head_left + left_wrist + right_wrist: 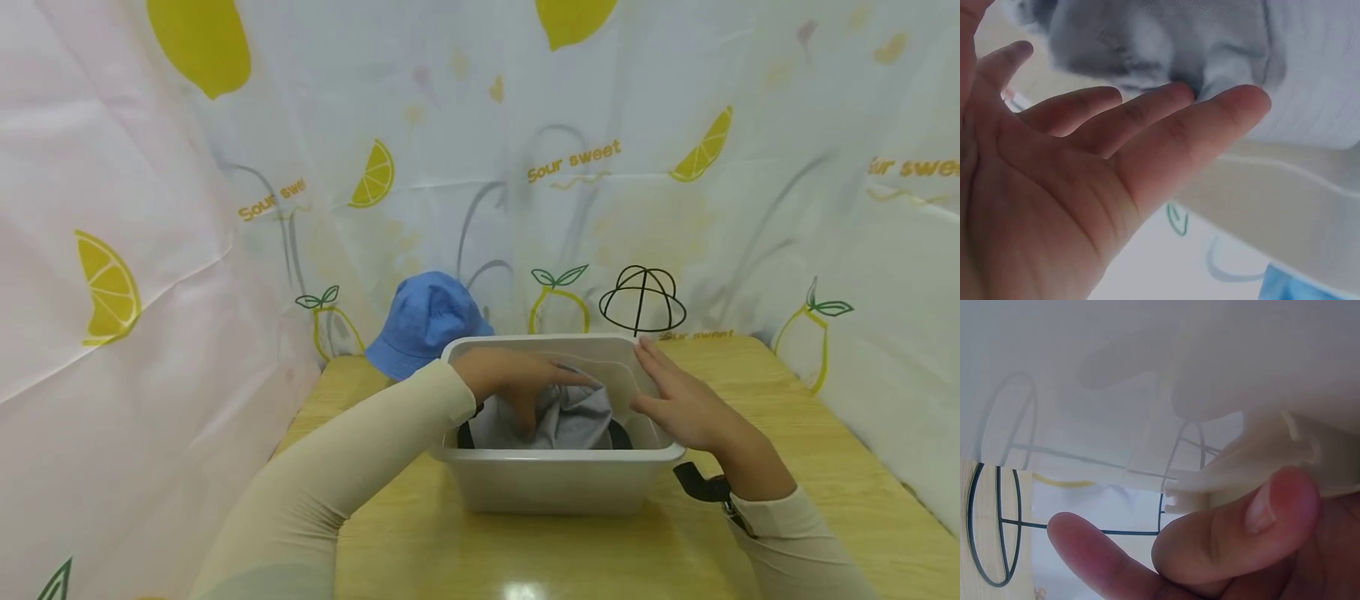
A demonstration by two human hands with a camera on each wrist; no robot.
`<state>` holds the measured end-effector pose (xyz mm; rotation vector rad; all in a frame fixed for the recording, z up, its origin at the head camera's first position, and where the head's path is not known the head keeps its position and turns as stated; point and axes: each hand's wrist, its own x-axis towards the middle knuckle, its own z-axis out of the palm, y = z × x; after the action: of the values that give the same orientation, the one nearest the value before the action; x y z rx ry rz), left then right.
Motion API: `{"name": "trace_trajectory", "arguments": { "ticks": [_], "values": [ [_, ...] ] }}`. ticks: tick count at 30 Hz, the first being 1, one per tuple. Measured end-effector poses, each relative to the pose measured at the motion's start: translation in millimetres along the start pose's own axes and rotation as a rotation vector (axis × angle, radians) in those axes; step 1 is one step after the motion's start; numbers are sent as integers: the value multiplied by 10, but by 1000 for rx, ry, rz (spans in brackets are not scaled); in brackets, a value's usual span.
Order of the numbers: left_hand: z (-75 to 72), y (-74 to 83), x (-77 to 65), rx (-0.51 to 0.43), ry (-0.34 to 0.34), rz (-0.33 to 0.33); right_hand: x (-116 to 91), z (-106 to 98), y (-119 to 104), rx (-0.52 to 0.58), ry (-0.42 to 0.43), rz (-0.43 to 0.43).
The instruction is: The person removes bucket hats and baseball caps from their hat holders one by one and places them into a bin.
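Observation:
A white plastic bin (555, 483) stands on the table, holding a crumpled grey fabric item (581, 421) with dark parts showing at both sides; its exact kind is unclear. My left hand (517, 379) reaches inside, over the fabric. In the left wrist view its fingers are extended, their tips against or very close to the grey cloth (1222, 37). At the bin's right rim is my right hand (686, 408), fingers extended along the side. The right wrist view shows its thumb and a fingertip close to the bin's glossy wall (1116, 412).
Behind the bin to the left sits a blue bucket hat (431, 321). A black wire hat stand (641, 300) rises behind its right corner. The wood-grain table (780, 400) is bounded by a lemon-print curtain (450, 108).

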<state>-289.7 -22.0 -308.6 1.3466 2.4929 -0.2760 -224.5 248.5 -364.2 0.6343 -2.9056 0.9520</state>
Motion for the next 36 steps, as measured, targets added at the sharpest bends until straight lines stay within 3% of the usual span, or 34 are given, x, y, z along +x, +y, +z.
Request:
{"name": "trace_trajectory", "arguments": {
  "ticks": [4,11,21,27,36],
  "values": [
    [-124,-11,-73,-16,18,8,1,11,1,6,7,2],
    [-289,-62,-224,-60,29,-100,9,6,-11,1,12,4],
    [-331,-193,-374,-113,62,-179,-2,12,-25,-5,7,15],
    [-317,-316,-439,-149,78,-261,-2,23,-18,-2,8,16],
    [-279,-498,-478,-174,122,-320,-5,19,-15,2,7,10]
  ]
}}
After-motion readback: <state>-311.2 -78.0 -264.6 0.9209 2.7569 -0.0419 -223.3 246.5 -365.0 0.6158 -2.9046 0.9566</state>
